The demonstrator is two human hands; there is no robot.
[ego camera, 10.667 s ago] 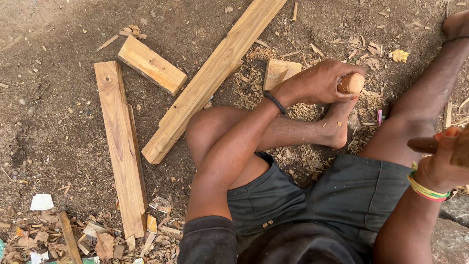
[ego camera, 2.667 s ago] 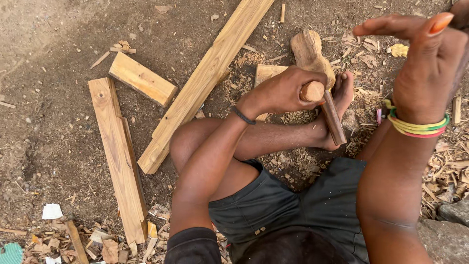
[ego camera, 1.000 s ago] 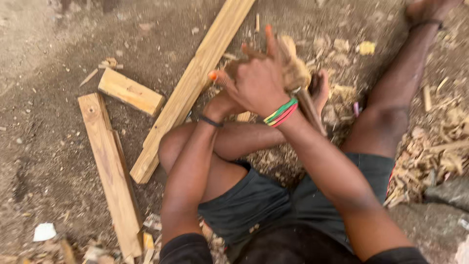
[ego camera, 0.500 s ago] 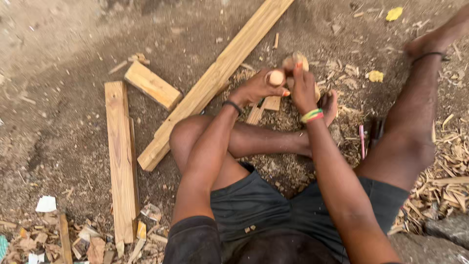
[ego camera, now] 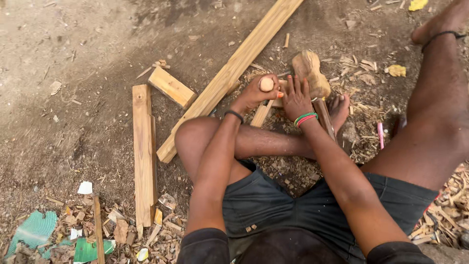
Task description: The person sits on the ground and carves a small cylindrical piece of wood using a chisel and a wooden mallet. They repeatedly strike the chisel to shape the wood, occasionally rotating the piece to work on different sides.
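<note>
Here your left hand is curled shut around a rounded wooden handle, whose pale end sticks up out of your fist. Your right hand lies flat and open, fingers spread, pressed against the carved wooden piece, a light brown knobby block that stands on the ground just past your bent left leg. A dark slat runs down from under that block, just beside your right wrist with its green and red bracelets. A black band sits on your left wrist. Your foot rests right beside the carved piece, among the wood shavings. A long plank lies diagonally across the dirt ground, from the top edge down toward your left knee, passing just behind your left hand. To the left of it lie a short block and a long flat board that points toward the bottom edge. Chips and scraps, with bits of green sheet, gather near the bottom left corner. A pink stick lies near your right leg.
</note>
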